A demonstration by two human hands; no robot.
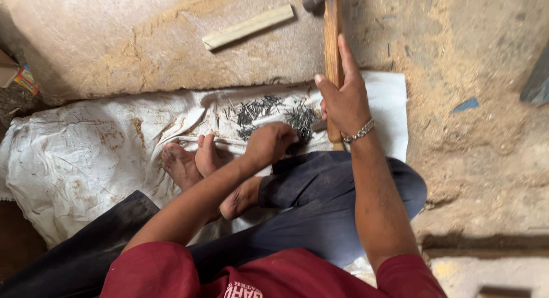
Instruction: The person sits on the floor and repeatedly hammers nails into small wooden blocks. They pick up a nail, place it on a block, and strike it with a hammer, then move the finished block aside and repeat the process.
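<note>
My right hand (343, 101) grips the wooden handle of a hammer (331, 41), whose dark metal head points away from me at the top edge of the view. My left hand (271, 142) reaches down into a pile of small dark nails (274, 112) spread on a white sack cloth (86, 155). Its fingers are curled over the nails, and I cannot tell whether any are pinched. A thin wooden strip (249, 26) lies on the stone slab (114, 41) beyond the nails. I sit cross-legged, bare feet (191, 161) on the cloth.
Sandy, dusty ground (474, 132) lies to the right. A grey slab edge (537, 81) shows at the far right. A small colourful packet (26, 80) sits at the left edge.
</note>
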